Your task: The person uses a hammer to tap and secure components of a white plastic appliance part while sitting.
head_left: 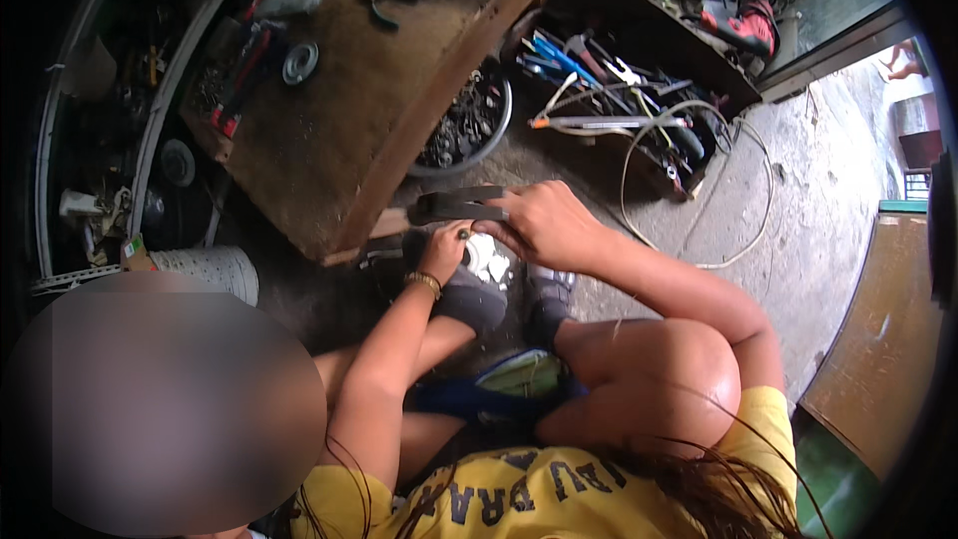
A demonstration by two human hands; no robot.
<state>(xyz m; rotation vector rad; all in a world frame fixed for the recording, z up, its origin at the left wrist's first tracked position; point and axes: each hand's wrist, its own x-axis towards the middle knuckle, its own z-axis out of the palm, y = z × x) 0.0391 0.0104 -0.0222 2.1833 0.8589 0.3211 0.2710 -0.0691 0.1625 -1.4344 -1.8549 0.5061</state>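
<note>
My right hand (549, 225) is closed around a dark grey tool with two long, slightly parted bars (454, 206), which point left. Its exact kind is hard to make out. Just below, my left hand (446, 250), with a bracelet at the wrist, has its fingers closed at the left edge of a white plastic-looking part (486, 258). The right fingers partly cover the top of that part. Both hands are close together, low over the floor between my feet. A blue thing with a pale green inside (519, 376) lies between my legs.
A wooden bench (309, 130) carries pliers (384, 10) and a round metal disc (299, 63). Under its edge stands a basin (504, 125) of small dark parts. Beyond lie a box of tools (619, 90), a looped cable (769, 180) and a red power tool (748, 28). Another person (170, 409) is close on the left.
</note>
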